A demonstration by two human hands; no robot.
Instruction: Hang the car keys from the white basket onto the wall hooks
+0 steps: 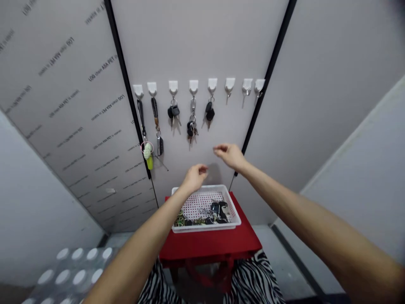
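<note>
Above the far left part of the basket is my left hand, its fingers loosely bent and apart, with nothing visible in them. My right hand is raised higher, close to the wall below the hooks; its fingers point left, slightly blurred, and no object shows in them. The white plastic basket contains keys and key rings in a pile along its near side. Nearest above my right hand hangs a bunch of black-headed keys. Another bunch of keys hangs from a metal clasp to its left.
A row of white hooks runs along the wall; the rightmost hooks carry nothing. Further left hang keys, a strap with a black fob and a strap with a yellow-green tag. The basket stands on a red stool. White-capped bottles stand lower left.
</note>
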